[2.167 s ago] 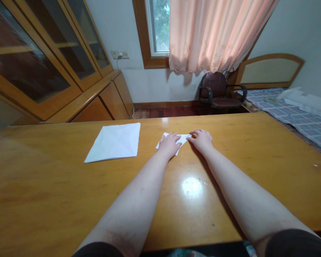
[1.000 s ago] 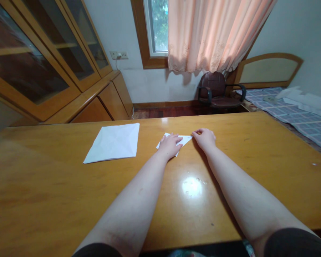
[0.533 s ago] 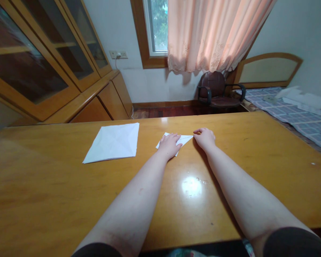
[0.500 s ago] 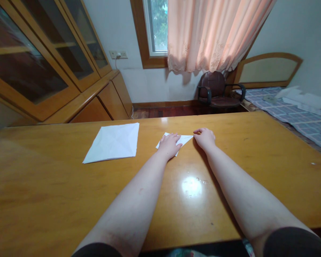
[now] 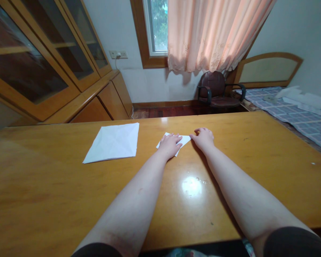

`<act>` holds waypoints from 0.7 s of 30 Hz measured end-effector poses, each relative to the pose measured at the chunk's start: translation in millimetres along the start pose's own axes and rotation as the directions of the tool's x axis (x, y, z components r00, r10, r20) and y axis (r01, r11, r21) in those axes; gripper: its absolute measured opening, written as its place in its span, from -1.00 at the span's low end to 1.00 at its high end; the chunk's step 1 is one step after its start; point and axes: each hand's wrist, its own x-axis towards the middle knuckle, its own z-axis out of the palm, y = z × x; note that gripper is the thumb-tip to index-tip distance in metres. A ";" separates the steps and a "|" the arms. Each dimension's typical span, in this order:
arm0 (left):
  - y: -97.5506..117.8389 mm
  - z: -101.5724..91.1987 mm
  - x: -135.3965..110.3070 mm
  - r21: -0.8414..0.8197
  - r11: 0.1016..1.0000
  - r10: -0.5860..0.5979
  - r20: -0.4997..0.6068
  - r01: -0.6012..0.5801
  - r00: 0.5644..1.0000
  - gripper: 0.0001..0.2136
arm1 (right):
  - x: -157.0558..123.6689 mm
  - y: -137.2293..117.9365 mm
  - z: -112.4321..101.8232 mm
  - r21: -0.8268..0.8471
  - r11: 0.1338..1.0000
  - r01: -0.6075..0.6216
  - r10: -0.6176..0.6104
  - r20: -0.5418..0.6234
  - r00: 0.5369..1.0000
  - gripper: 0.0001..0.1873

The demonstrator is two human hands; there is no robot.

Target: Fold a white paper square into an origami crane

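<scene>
A small folded piece of white paper [image 5: 185, 139] lies on the wooden table [image 5: 96, 196], its pointed corner towards the right. Across its left part rests my left hand [image 5: 169, 146], palm down with the fingers spread, hiding the middle of the paper. My right hand [image 5: 205, 138] is at the pointed corner. Its thumb touches the tip, while the other fingers are raised and apart from the thumb. To the left of both hands, a larger squarish stack of white paper sheets [image 5: 115, 142] with faint creases lies flat.
A few clear drops [image 5: 198, 179] lie on the table near my right forearm. A white scrap [image 5: 313, 163] is at the right. Beyond the table stand a wooden cabinet [image 5: 88, 109], a brown armchair [image 5: 215, 89] and a bed [image 5: 289, 110].
My right hand has shifted slightly left, its thumb now on the paper's tip and its index finger lifted away from the thumb. My left hand stays on the paper.
</scene>
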 end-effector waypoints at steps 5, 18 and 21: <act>-0.5 0.1 -0.1 -0.013 1.000 0.001 0.007 -0.001 1.000 -0.58 | 2.0 3.5 -0.2 0.028 1.000 -0.003 0.003 -0.005 1.000 -0.64; -0.4 3.6 0.8 -0.012 1.000 0.005 -0.034 -0.005 0.999 -0.59 | -0.3 -1.3 0.7 -0.009 0.982 0.188 -0.187 0.067 0.980 -0.63; -0.7 4.7 0.6 -0.016 0.999 -0.029 -0.069 0.027 0.997 -0.59 | -9.2 -9.5 2.6 0.040 0.881 0.472 -0.469 0.216 0.857 -0.55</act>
